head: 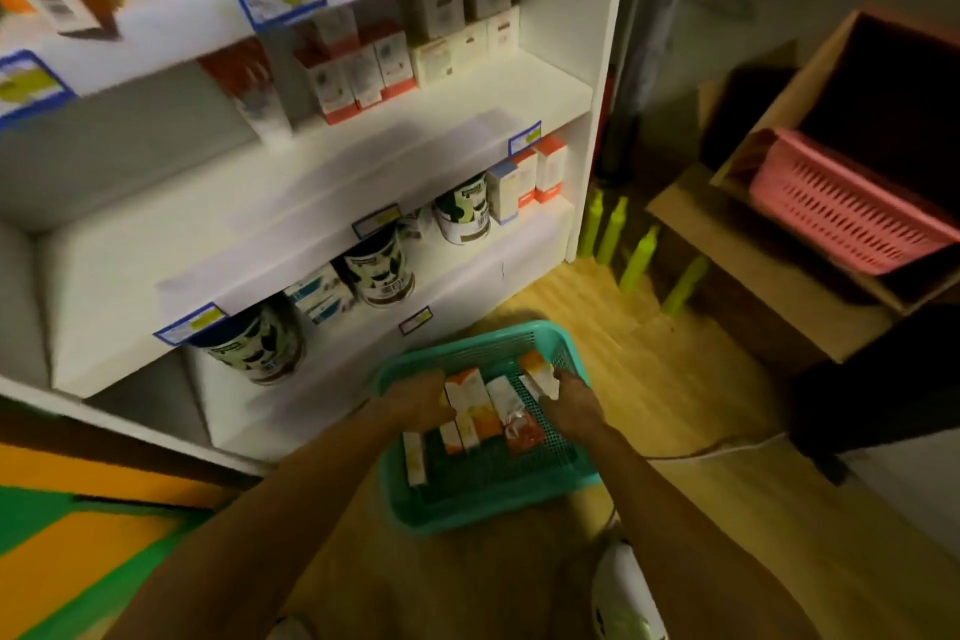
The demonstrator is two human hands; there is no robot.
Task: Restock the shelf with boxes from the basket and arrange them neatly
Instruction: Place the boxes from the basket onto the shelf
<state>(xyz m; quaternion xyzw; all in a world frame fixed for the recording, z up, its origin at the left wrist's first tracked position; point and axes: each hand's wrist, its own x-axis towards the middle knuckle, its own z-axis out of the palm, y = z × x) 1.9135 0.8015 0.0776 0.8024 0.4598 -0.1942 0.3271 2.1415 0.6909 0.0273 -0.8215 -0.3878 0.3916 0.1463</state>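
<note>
On the wooden floor before the white shelf (332, 146), the teal basket (483, 504) holds several orange-and-white boxes (470, 411). Both hands reach into it: the left hand (421, 403) curls around box ends, and the right hand (569, 405) pinches one box (537, 374). These cartons appear light, stiff-walled and crushable; holding them across the long flat faces looks safest.

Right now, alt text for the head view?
Both hands, left hand and right hand, reach into a teal plastic mesh basket of orange-and-white cardboard boxes on the wooden floor, before a white shelf unit holding tins and boxes.
</note>
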